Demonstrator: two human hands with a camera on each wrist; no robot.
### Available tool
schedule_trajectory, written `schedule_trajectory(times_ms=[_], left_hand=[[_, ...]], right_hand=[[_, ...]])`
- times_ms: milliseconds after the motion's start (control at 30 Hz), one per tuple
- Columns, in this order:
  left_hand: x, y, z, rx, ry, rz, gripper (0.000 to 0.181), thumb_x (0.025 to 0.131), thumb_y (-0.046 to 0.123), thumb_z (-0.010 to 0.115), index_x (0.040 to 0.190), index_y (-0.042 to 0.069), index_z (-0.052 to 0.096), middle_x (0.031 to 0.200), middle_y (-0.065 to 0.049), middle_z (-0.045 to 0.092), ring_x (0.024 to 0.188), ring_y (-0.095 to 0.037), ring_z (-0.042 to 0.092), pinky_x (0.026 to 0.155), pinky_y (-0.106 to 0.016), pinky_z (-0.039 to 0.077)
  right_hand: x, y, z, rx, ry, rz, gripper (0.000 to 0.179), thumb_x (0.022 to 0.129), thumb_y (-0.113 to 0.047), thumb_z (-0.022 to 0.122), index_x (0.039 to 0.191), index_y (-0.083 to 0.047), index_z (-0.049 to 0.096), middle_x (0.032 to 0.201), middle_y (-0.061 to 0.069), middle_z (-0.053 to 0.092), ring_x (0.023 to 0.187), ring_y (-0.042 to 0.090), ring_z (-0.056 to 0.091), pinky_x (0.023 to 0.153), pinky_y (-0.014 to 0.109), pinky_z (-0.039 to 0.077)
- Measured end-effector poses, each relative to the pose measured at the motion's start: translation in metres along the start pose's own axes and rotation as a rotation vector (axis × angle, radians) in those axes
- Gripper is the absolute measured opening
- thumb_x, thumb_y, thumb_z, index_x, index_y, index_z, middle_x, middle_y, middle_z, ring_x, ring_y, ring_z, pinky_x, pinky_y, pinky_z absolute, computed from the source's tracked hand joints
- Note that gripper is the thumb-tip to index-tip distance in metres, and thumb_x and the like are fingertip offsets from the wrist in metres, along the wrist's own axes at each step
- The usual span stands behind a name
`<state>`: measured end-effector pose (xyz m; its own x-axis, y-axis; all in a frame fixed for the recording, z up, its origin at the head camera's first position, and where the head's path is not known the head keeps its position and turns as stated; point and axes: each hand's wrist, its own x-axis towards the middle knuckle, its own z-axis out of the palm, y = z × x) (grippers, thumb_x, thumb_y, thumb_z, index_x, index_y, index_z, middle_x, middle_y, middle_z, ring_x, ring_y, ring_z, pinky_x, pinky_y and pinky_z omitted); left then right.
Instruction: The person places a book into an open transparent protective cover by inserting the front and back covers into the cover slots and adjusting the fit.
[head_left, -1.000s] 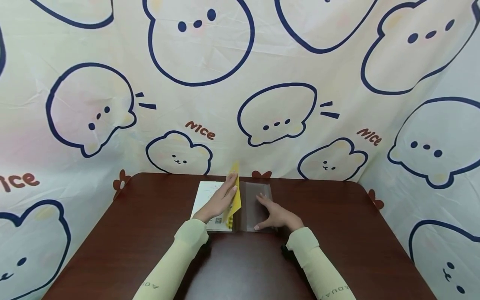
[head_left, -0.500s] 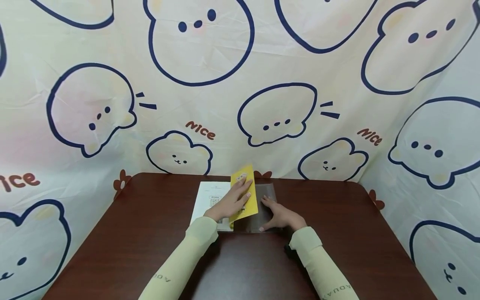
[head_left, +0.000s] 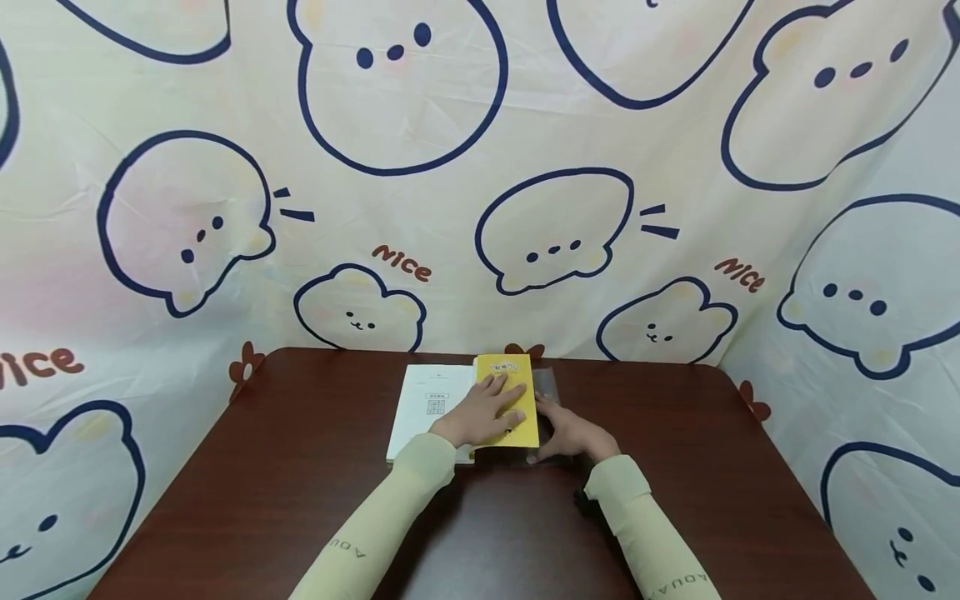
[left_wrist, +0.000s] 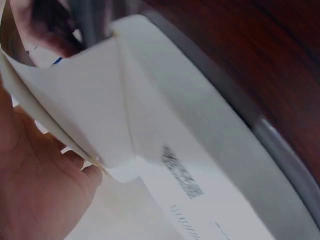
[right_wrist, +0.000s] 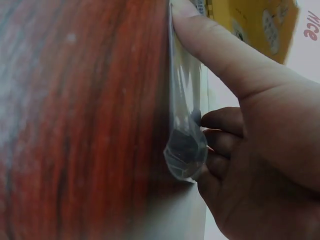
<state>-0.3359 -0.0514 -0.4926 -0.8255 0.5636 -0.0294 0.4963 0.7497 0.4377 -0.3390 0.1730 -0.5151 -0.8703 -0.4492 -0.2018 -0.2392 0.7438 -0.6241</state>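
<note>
A book lies spread on the table, a white printed page on its left. Its yellow cover is turned out to the right, and the left hand rests on it with fingers spread. The left wrist view shows the cover's pale inner side bending up beside this hand. Under the cover's right side, a clear plastic book cover sticks out. The right hand holds its flap, thumb at the near edge and fingers curled against the bulging plastic. The yellow cover partly hides the right fingertips.
The dark red-brown table extends around the book on all sides. Behind it hangs a pale cloth with cartoon bear outlines, close to the table's far edge. Both forearms reach in from the front in light yellow sleeves.
The left hand has swung the yellow cover from nearly upright over to the right, down above the plastic flap. The right hand has shifted slightly right, staying at the plastic.
</note>
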Motion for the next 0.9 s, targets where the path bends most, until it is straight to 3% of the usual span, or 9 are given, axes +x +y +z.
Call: schedule_trajectory(times_ms=[200, 467, 667, 900], left_hand=[[-0.003, -0.004, 0.007, 0.157, -0.005, -0.035, 0.065, 0.102, 0.062, 0.042, 0.159, 0.029, 0.037, 0.168, -0.009, 0.026, 0.157, -0.032, 0.015, 0.125, -0.055, 0.017], [-0.01, -0.011, 0.005, 0.315, -0.009, -0.076, 0.06, 0.101, 0.058, 0.047, 0.154, 0.028, 0.047, 0.167, -0.008, 0.029, 0.157, -0.031, 0.017, 0.126, -0.05, 0.017], [-0.018, -0.02, 0.001, 0.314, -0.013, -0.116, 0.059, 0.102, 0.056, 0.048, 0.153, 0.027, 0.048, 0.168, -0.009, 0.027, 0.157, -0.032, 0.016, 0.126, -0.049, 0.018], [-0.021, -0.026, -0.003, 0.292, -0.034, -0.099, 0.06, 0.102, 0.054, 0.05, 0.153, 0.024, 0.049, 0.167, -0.011, 0.027, 0.157, -0.033, 0.017, 0.125, -0.05, 0.02]], right_hand=[[0.002, 0.0, 0.0, -0.043, -0.005, 0.027, 0.108, 0.074, -0.031, 0.093, 0.161, -0.013, 0.032, 0.17, 0.01, 0.019, 0.156, 0.035, 0.016, 0.12, 0.058, 0.027], [0.0, 0.0, -0.002, -0.048, -0.008, 0.045, 0.111, 0.074, -0.035, 0.092, 0.161, -0.009, 0.029, 0.171, 0.009, 0.017, 0.157, 0.035, 0.013, 0.121, 0.056, 0.027], [-0.001, 0.001, -0.003, -0.031, -0.006, 0.042, 0.112, 0.073, -0.034, 0.093, 0.161, -0.008, 0.029, 0.17, 0.011, 0.017, 0.157, 0.035, 0.013, 0.121, 0.055, 0.026], [0.001, 0.001, 0.001, -0.03, 0.0, 0.041, 0.111, 0.073, -0.033, 0.093, 0.161, -0.009, 0.03, 0.17, 0.01, 0.018, 0.157, 0.033, 0.014, 0.121, 0.054, 0.027]])
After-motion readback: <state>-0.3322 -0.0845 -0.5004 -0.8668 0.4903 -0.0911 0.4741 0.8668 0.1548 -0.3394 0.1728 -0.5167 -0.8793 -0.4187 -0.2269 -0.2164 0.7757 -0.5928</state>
